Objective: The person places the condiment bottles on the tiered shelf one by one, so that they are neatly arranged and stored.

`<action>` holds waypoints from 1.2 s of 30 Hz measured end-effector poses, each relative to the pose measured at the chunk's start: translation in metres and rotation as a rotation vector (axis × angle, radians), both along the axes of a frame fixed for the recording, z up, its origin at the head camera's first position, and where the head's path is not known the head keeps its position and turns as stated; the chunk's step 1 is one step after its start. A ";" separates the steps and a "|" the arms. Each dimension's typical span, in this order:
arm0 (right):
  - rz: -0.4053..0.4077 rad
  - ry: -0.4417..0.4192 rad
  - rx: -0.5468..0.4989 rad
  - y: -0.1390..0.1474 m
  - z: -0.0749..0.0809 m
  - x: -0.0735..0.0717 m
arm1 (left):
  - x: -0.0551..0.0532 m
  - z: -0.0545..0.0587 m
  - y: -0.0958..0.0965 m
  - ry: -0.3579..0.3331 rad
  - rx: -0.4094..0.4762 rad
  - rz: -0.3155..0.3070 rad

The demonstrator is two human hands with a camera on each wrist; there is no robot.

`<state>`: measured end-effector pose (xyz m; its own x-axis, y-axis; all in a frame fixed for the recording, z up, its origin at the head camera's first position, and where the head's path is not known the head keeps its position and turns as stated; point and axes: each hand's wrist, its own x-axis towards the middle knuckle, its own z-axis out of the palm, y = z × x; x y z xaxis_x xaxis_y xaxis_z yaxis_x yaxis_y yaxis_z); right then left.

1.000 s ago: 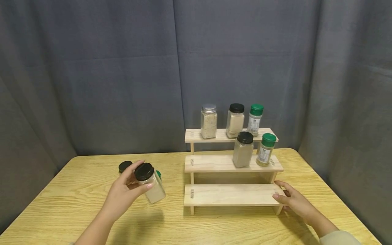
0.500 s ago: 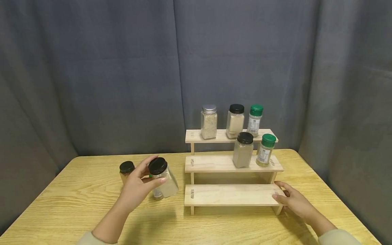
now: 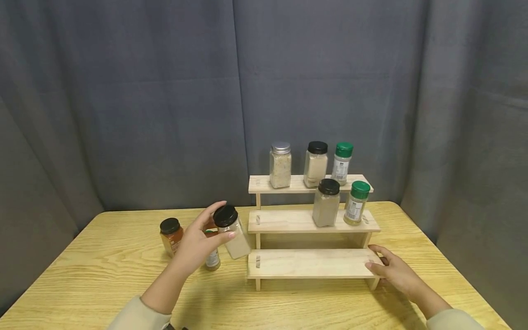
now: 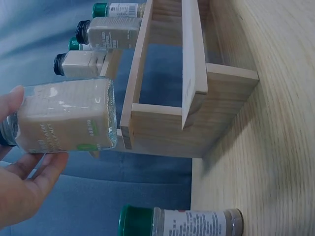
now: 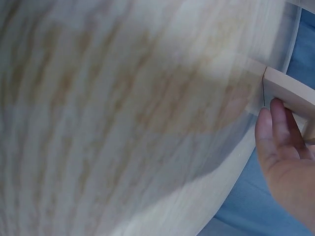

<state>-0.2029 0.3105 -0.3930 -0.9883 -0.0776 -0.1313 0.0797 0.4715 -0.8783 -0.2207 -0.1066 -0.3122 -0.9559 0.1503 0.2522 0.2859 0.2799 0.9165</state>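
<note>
My left hand (image 3: pixel 191 250) holds a clear glass spice jar (image 3: pixel 237 243) with a black lid and pale powder inside. Thumb and fingers grip it near the lid, and the jar tilts in the air just left of the three-tier wooden rack (image 3: pixel 313 263). Its printed side shows close up in the left wrist view, where the spice jar (image 4: pixel 64 118) hangs before the shelves. At the rack's right end, my right hand (image 3: pixel 396 275) grips the lowest shelf, thumb on top. In the right wrist view, fingers (image 5: pixel 280 128) touch the wooden support.
The top shelf carries a silver-lidded jar (image 3: pixel 280 169), a black-lidded jar (image 3: pixel 316 168) and a green-capped shaker (image 3: pixel 341 167). On the middle shelf stand another black-lidded jar (image 3: pixel 326 208) and green-capped shaker (image 3: pixel 354 208). Behind my left hand are an orange-brown jar (image 3: pixel 171 238) and a shaker (image 3: pixel 212 260).
My left hand has carried the pale-powder spice jar rightward and slightly up, toward the rack. The orange-brown jar and shaker behind it have come into fuller view. My right hand stays put.
</note>
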 end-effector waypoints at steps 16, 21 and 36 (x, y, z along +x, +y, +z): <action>0.007 -0.001 0.007 0.000 -0.002 0.000 | -0.014 0.008 0.020 0.041 0.012 -0.035; -0.007 -0.001 0.010 -0.001 -0.002 0.001 | -0.019 0.010 0.027 0.055 0.019 -0.046; -0.001 -0.002 -0.006 -0.001 -0.001 0.000 | -0.036 0.021 0.043 0.062 0.025 -0.025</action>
